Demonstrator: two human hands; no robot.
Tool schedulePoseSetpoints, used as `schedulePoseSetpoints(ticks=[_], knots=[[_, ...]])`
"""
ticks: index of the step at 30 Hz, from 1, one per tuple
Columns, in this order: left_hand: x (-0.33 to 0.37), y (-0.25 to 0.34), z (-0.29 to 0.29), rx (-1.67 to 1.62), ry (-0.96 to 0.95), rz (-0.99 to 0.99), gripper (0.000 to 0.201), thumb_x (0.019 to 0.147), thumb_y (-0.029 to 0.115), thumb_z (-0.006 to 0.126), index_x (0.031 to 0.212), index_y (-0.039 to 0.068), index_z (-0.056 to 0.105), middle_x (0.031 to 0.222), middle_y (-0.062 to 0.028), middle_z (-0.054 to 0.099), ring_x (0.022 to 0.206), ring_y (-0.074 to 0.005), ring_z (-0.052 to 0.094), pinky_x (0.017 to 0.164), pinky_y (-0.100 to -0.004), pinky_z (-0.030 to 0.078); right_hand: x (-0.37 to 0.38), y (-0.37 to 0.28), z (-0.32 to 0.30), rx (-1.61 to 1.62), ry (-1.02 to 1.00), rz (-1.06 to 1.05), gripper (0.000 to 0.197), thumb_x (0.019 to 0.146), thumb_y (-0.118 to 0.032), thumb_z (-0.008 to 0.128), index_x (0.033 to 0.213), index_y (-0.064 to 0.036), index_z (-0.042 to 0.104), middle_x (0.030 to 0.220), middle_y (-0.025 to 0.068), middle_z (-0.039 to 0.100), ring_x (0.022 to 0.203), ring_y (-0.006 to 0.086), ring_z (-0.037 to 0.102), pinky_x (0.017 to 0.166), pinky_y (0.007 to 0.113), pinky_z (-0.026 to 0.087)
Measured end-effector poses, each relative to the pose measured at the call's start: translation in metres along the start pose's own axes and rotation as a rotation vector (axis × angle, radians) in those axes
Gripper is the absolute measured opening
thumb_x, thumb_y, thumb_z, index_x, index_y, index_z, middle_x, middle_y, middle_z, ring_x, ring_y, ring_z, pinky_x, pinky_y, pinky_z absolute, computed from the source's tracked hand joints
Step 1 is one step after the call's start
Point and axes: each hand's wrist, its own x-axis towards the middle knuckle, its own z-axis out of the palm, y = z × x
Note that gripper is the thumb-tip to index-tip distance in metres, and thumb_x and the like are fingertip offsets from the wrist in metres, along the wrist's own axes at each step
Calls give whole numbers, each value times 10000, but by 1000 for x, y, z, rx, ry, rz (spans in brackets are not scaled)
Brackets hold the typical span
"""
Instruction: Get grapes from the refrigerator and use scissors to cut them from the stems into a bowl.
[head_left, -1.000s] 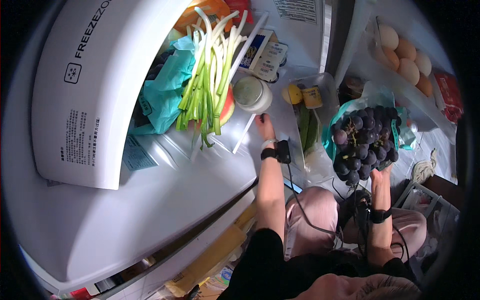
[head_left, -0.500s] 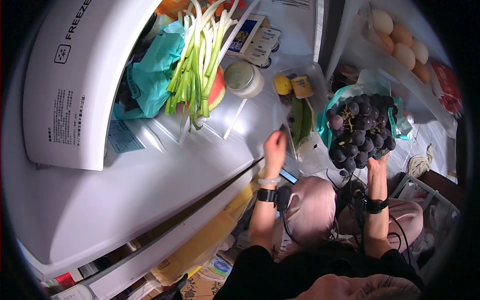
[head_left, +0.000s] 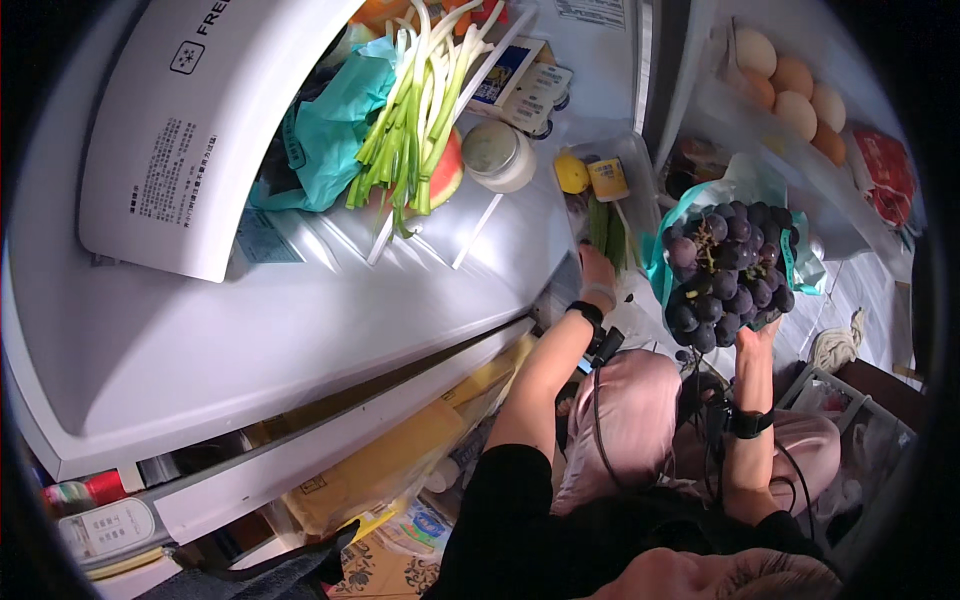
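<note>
My right hand (head_left: 760, 335) is under a bunch of dark purple grapes (head_left: 735, 270) and holds it up in an open teal plastic bag (head_left: 662, 262). Most of its fingers are hidden by the grapes and bag. My left hand (head_left: 596, 268) is down at the near left side of a clear plastic bin (head_left: 640, 165), close to green cucumbers (head_left: 606, 230). Its fingers are too hidden to show what they grip. A lemon (head_left: 572, 173) and a small yellow-and-white package (head_left: 608, 180) lie farther back in the bin.
Spring onions (head_left: 410, 135), a cut watermelon (head_left: 447, 175), a lidded jar (head_left: 500, 157) and another teal bag (head_left: 340, 125) sit on the fridge shelf at left. Eggs (head_left: 795, 112) fill a door rack at right. An open drawer (head_left: 330, 455) with yellow packages is at lower left.
My left hand has moved right and farther forward, to the bin beside the cucumbers. My right hand still holds the bagged grapes in nearly the same place. The view has shifted slightly.
</note>
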Motion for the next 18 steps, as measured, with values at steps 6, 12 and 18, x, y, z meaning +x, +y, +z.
schedulePoseSetpoints(ticks=[6,12,18], knots=[[-2,9,-11,-93,-140,25,311,877,228,431,1117,128,601,1116,-64,583,1063,-248,501,826,-397,321,-8,-17,-22,-84,138,-75,397,880,-382,450,1136,-90,533,1104,117,575,991,290,555,867,435,459],[9,16,23,-64,138,-140,349,865,214,435,1176,106,552,1197,-82,507,1131,-242,434,873,-375,310,2,2,12,-66,48,-8,430,861,-415,475,1124,-81,542,1090,112,585,983,283,561,870,430,458],[19,12,2,-160,-40,-80,376,871,178,408,1207,42,505,1284,-147,387,1163,-257,401,920,-356,307,-4,-5,1,-108,92,-31,443,848,-430,498,1120,-85,546,1100,112,585,992,279,559,880,425,452]])
